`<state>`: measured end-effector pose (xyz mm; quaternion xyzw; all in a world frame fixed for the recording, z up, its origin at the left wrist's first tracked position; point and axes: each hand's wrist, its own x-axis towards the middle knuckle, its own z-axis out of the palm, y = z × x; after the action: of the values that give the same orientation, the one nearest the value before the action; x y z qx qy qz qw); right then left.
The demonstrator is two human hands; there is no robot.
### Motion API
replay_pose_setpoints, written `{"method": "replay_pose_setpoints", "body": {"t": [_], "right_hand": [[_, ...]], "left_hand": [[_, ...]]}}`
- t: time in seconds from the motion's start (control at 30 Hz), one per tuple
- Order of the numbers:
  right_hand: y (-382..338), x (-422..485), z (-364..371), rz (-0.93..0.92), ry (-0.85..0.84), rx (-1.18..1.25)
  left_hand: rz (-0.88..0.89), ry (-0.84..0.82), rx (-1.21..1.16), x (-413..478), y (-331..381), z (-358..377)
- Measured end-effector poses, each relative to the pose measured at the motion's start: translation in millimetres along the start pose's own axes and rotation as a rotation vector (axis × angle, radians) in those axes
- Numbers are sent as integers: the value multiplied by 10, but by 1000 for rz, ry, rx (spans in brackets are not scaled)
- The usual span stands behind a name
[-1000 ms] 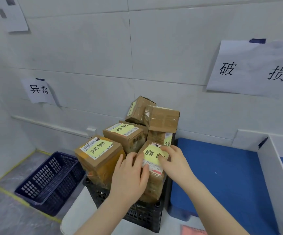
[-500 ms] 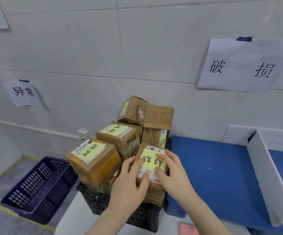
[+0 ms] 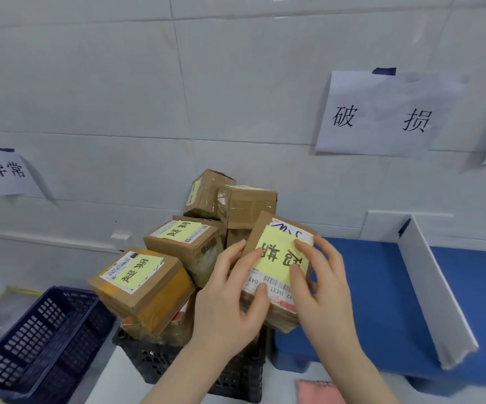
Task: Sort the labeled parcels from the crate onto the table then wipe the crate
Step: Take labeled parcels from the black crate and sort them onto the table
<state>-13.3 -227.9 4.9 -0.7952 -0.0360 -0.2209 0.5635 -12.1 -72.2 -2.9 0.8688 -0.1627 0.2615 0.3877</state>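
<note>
On the wall at far left hangs a paper sign (image 3: 2,171) reading 异常. Below it, on the floor, stands a dark blue basket (image 3: 32,342). To its right a black crate (image 3: 148,363) carries a pile of brown cardboard parcels that rises above its rim. The front-left parcel (image 3: 144,282) lies tilted with a yellow note on its top face. The middle parcel (image 3: 188,243) sits behind and above it and bears a similar note. Two top parcels (image 3: 246,205) rest against the wall. The left hand (image 3: 230,307) grips the left edge of the held parcel (image 3: 278,252): its fingers curl round that edge and its thumb presses on the barcode strip on the face. The held parcel is at the right end of the pile, tilted with its yellow-noted face toward the camera, over the crate's right corner and beside the table edge. Whether its lower end rests on anything cannot be told. The right hand (image 3: 325,287) holds the right side of the same parcel, its fingers spread over the yellow note and the right edge. Further right lies the blue table (image 3: 367,304), split by an upright white divider (image 3: 431,287). Above the table a second paper sign (image 3: 381,115) reads 破损. A pink item (image 3: 317,392) shows at the bottom edge, mostly cut off.
</note>
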Motion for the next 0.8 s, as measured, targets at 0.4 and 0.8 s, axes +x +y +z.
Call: {"method": "replay_pose_setpoints", "body": {"t": [0.4, 0.8], "right_hand": [[85, -9, -804, 169, 191, -69], [192, -126, -1647, 443, 311, 39]], "left_hand": [[321, -178, -132, 324, 330, 443], [406, -220, -240, 441, 920, 991]]}}
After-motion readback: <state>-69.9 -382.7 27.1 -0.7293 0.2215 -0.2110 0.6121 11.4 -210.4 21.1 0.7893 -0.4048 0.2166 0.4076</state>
